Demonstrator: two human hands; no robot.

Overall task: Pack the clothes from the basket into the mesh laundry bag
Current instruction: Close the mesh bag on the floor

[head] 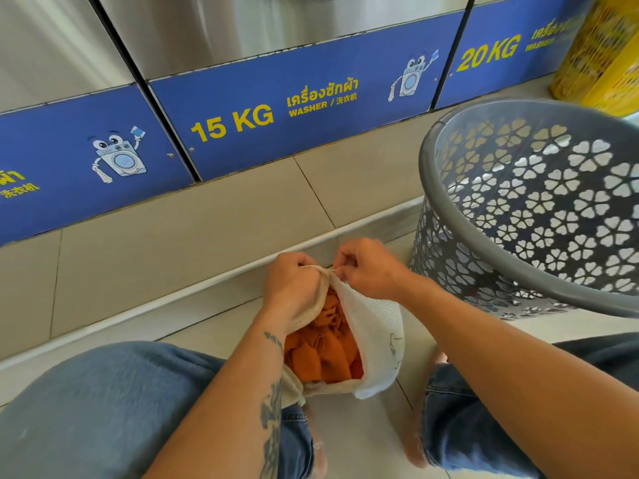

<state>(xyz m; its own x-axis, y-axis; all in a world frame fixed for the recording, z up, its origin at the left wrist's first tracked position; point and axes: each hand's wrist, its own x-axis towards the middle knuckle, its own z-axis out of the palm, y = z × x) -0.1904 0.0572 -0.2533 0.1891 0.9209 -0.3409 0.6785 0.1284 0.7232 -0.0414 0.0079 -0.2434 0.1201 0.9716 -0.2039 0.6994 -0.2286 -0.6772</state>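
Got the mesh laundry bag (373,326) on the floor between my knees with the orange clothes (321,354) stuffed in, left hand (294,285) bunching the mouth, right hand (366,267) pinching the drawstring, so pull slow and keep fabric clear of the closure.

You had the white mesh laundry bag (375,326) on the floor between your knees, just left of the grey basket (539,216). The bag's mouth was open along its length, and orange clothes (321,350) filled it, crumpled together. The basket stood tilted toward you, with heart-shaped holes in its wall. No clothes were visible inside the basket.
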